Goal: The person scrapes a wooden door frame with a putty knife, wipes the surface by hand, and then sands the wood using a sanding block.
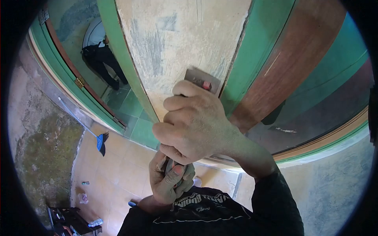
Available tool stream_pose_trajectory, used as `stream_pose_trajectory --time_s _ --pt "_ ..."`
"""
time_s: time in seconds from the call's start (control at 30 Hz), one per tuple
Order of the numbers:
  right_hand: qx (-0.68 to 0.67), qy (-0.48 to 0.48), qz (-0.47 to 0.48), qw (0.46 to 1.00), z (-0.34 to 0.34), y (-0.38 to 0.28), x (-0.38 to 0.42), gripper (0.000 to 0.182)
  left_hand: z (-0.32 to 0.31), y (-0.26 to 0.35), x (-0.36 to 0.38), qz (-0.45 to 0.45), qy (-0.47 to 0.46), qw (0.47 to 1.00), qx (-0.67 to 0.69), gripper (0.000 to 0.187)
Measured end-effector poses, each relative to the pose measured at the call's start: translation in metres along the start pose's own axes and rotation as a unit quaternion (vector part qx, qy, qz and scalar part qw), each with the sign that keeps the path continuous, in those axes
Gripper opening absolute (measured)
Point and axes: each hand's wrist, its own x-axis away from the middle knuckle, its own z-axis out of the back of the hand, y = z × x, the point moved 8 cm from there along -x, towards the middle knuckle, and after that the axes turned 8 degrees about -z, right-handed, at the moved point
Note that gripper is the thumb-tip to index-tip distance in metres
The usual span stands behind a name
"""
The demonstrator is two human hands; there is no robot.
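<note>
My right hand (193, 122) is closed around a putty knife, its grip hidden by my fingers. The wide metal blade of the putty knife (202, 80) lies against the patchy plastered wall strip (177, 39), close to the strip's right edge. Just below, my left hand (171, 181) is closed at chest height, with dust on its thumb and fingers. Between them shows part of a dark grey object (170, 165); its kind is mostly hidden by both hands.
Green frames (258, 51) border the wall strip on both sides. Left, a person (100, 51) stands bent over beyond an open doorway. A blue broom (101, 142) lies on the tiled floor (114, 167). A dark rack (71, 220) with a plastic bottle (95, 222) stands lower left.
</note>
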Motion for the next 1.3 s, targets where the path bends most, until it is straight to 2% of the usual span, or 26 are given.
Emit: stream_pose_trajectory --time_s 0.1,0.17,0.33,0.43,0.5,0.63,0.7,0.8,0.9,1.0,1.1,1.2,1.3 --pt "0.015 -0.011 0.036 0.999 0.0 -0.004 0.0 0.025 -0.002 -0.002 -0.001 -0.001 0.002 1.0 0.007 0.039" --pt "-0.024 0.043 0.021 0.999 0.015 -0.004 -0.007 0.024 -0.011 0.005 -0.002 -0.019 -0.006 1.0 0.0 0.041" --pt "0.009 0.02 0.026 0.999 0.006 -0.004 -0.005 0.021 -0.004 0.003 -0.002 -0.003 -0.009 1.0 0.005 0.043" --pt "-0.005 -0.03 0.009 1.0 0.009 -0.005 -0.006 0.02 -0.012 0.006 -0.001 -0.003 0.006 1.0 0.002 0.043" --pt "-0.018 0.02 -0.007 1.0 0.016 -0.003 -0.006 0.019 -0.01 0.006 0.0 -0.009 0.009 1.0 0.004 0.043" --pt "-0.005 -0.018 0.002 1.0 0.007 -0.002 -0.003 0.019 -0.01 0.003 0.0 -0.002 -0.005 1.0 -0.005 0.044" --pt "-0.035 0.02 0.011 0.999 0.018 -0.004 -0.006 0.019 -0.011 0.005 0.001 -0.008 0.003 1.0 -0.017 0.045" --pt "-0.032 0.019 -0.017 0.999 0.01 -0.001 -0.002 0.019 -0.008 0.006 0.003 -0.015 0.002 1.0 -0.017 0.046" --pt "-0.014 0.013 0.016 1.0 0.008 -0.005 0.0 0.02 -0.002 0.004 0.002 -0.011 0.007 1.0 0.002 0.048" --pt "-0.026 0.027 -0.005 0.999 0.017 -0.004 -0.006 0.022 -0.012 0.011 0.002 -0.017 0.017 1.0 -0.017 0.052" --pt "-0.025 0.03 0.001 0.999 0.006 -0.002 0.001 0.02 -0.002 0.004 0.002 0.008 -0.001 1.0 0.019 0.053" --pt "-0.022 0.048 0.019 0.998 0.012 -0.004 -0.001 0.019 -0.009 0.01 0.001 -0.005 -0.016 1.0 0.005 0.054" --pt "-0.026 0.054 -0.002 0.998 0.019 -0.002 -0.006 0.02 -0.009 0.01 -0.002 -0.021 0.018 0.999 -0.019 0.053"
